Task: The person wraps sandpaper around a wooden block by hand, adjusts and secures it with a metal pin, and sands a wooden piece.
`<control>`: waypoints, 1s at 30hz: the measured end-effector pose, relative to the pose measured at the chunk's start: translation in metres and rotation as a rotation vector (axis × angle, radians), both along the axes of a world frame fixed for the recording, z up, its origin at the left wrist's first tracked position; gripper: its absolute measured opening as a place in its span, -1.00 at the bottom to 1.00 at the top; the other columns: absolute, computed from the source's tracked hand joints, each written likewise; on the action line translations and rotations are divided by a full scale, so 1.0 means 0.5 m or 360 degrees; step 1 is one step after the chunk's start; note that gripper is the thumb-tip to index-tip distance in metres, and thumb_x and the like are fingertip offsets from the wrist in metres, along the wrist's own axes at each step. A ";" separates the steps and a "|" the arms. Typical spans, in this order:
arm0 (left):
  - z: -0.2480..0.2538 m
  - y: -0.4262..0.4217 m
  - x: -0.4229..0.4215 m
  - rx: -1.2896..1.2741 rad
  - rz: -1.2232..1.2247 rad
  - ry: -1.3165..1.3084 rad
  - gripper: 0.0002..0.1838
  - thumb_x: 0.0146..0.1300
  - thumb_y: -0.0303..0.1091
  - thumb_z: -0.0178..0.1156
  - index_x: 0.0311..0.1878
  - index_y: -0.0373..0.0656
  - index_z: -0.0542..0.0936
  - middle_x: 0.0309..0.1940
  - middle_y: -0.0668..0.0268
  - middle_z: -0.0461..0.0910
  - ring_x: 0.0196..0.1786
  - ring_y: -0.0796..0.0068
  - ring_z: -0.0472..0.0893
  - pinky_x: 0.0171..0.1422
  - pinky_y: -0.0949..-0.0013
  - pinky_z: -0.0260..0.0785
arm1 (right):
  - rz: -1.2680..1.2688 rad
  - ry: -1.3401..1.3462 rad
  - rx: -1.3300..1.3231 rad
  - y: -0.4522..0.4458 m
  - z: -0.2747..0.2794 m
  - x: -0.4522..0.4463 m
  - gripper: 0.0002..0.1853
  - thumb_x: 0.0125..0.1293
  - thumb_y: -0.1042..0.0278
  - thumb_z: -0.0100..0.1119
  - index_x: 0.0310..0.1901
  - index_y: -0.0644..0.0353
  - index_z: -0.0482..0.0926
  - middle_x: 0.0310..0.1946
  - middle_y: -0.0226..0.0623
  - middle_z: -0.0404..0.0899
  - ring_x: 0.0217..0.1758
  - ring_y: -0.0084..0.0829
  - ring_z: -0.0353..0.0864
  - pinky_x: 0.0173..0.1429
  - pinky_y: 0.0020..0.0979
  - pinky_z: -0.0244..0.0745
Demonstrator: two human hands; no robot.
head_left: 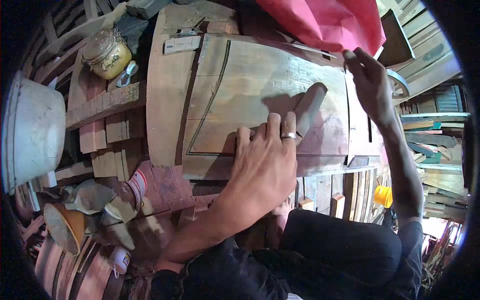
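A wooden panel (250, 70) with a dark curved groove at its left side lies in front of me. My left hand (265, 165), with a ring on one finger, has its fingers bent round the near end of a wooden block (312, 105) on the panel. At the upper right, my right hand (367, 82) pinches the lower edge of a red sheet (325, 20). The sheet hangs over the far edge of the panel.
A glass jar (106, 55) of yellowish contents stands at the upper left, above a white tub (37, 132). Orange-rimmed and striped containers lie lower left. A yellow container (383, 196) and stacked boards (432, 145) are at the right.
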State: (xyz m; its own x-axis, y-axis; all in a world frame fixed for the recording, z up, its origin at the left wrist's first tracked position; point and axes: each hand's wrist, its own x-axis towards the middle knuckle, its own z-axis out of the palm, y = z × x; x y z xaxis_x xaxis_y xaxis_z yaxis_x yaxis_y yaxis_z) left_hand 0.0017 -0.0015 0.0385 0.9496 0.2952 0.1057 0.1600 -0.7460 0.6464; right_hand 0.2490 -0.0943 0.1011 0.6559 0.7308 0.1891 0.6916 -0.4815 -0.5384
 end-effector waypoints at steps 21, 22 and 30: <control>-0.009 -0.008 0.003 0.0112 0.0031 -0.0012 -0.43 0.37 -0.32 0.07 0.37 -0.49 0.38 0.13 -0.29 0.45 -0.04 -0.20 0.64 0.21 -0.15 0.25 | 0.0619 0.0372 -0.0018 -0.015 -0.050 -0.116 -0.79 0.61 0.41 0.09 -0.19 0.38 0.56 -0.41 -0.07 0.76 -0.36 -0.54 0.63 -0.22 -0.32 0.54; -0.010 -0.008 0.003 0.0123 0.0043 0.0000 -0.43 0.37 -0.32 0.07 0.36 -0.50 0.39 0.16 -0.32 0.44 -0.05 -0.21 0.64 0.22 -0.16 0.25 | 0.0610 0.0373 -0.0017 -0.014 -0.042 -0.110 -0.79 0.61 0.41 0.09 -0.19 0.38 0.56 -0.41 -0.07 0.76 -0.36 -0.54 0.63 -0.22 -0.32 0.54; 0.003 -0.004 0.004 0.0028 -0.0020 0.0141 -0.48 0.33 -0.33 0.09 0.27 -0.50 0.47 0.17 -0.35 0.44 -0.07 -0.22 0.64 0.21 -0.16 0.25 | 0.0702 0.0156 -0.0067 -0.015 -0.047 -0.125 -0.90 0.50 0.48 0.16 -0.23 0.27 0.54 -0.46 0.03 0.66 -0.30 0.14 0.74 -0.28 -0.14 0.59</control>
